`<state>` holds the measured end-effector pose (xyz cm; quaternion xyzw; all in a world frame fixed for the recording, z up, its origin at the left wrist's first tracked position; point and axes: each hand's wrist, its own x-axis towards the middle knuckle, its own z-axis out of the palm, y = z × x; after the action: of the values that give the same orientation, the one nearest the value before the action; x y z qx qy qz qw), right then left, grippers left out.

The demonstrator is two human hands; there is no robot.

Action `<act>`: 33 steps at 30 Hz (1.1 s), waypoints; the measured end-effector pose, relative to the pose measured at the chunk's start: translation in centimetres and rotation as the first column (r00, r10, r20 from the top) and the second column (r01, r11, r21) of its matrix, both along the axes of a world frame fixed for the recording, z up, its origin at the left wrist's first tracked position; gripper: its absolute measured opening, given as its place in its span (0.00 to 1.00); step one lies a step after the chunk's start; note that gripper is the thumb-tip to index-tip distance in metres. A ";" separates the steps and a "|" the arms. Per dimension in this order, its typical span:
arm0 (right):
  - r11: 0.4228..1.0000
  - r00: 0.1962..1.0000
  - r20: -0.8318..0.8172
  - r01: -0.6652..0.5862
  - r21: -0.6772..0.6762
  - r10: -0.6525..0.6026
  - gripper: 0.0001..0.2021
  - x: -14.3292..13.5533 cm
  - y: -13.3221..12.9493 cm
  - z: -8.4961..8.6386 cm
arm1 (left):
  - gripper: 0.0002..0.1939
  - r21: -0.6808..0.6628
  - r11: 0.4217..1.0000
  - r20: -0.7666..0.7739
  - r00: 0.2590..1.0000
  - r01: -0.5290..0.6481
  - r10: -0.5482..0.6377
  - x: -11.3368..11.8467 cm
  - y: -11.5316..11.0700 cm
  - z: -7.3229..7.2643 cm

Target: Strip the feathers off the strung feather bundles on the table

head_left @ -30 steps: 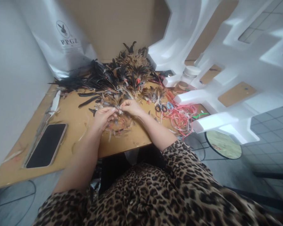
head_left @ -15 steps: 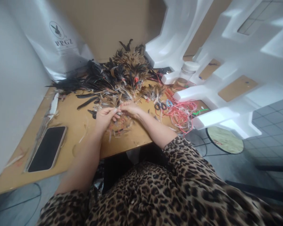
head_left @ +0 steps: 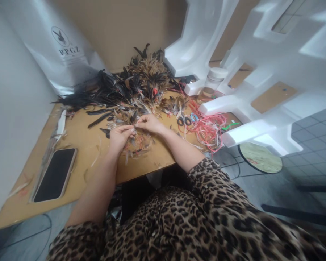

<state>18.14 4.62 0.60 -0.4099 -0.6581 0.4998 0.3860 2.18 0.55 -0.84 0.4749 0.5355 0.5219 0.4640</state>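
My left hand [head_left: 120, 137] and my right hand [head_left: 150, 124] meet over the front half of the table, fingertips pinched close together. Between them is a small brown feather bunch [head_left: 131, 119], its fanned ends pointing away from me; the fingers hide its base. Both hands are closed on it, as far as I can see. Loose feather scraps and thread bits [head_left: 137, 145] lie under the hands. Just beyond spreads a large pile of black and brown feathers [head_left: 141, 79]. Smaller tied feather bunches [head_left: 176, 104] lie to the right of my right hand.
Black-handled scissors [head_left: 184, 121] lie beside a tangle of pink and red string [head_left: 210, 130]. A lidded clear jar [head_left: 214, 81] stands behind, near white foam pieces [head_left: 239, 105]. A phone [head_left: 55, 175] rests at the left; a silvery bag [head_left: 67, 61] stands at the back left.
My right hand has lifted its fingers slightly, and the two hands are a little further apart at the fingertips. The view has shifted slightly; the table's things stay put.
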 end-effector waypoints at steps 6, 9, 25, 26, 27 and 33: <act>0.989 0.999 0.014 -0.051 0.136 0.049 0.09 -1.0 -0.5 -0.2 | 0.13 0.031 0.999 -0.076 0.997 0.014 -0.011 -0.1 0.1 -0.7; 0.989 0.997 -0.022 -0.065 0.134 0.069 0.08 -1.4 -0.5 -0.2 | 0.10 0.042 0.999 -0.107 0.994 0.003 0.002 -0.4 0.3 -0.8; 0.884 0.963 0.244 -0.211 0.417 0.115 0.11 0.4 0.2 -0.3 | 0.11 -0.015 0.998 -0.033 0.997 0.063 -0.064 -0.6 0.0 -0.1; 0.875 0.958 0.271 -0.209 0.436 0.094 0.10 0.4 0.1 -0.2 | 0.11 -0.015 0.998 -0.030 0.998 0.063 -0.064 -0.6 0.0 0.0; 0.868 0.953 0.292 -0.208 0.451 0.077 0.09 0.4 0.0 -0.1 | 0.11 -0.014 0.998 -0.023 0.998 0.064 -0.064 -0.6 0.0 0.0; 0.843 0.953 0.299 -0.190 0.503 0.037 0.07 0.5 0.1 -0.2 | 0.12 -0.008 0.997 0.041 0.996 0.082 -0.082 -0.7 0.1 0.0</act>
<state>18.67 4.75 0.36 -0.3145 -0.8404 0.2603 0.3563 1.44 0.62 -0.82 0.4835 0.5087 0.5092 0.4982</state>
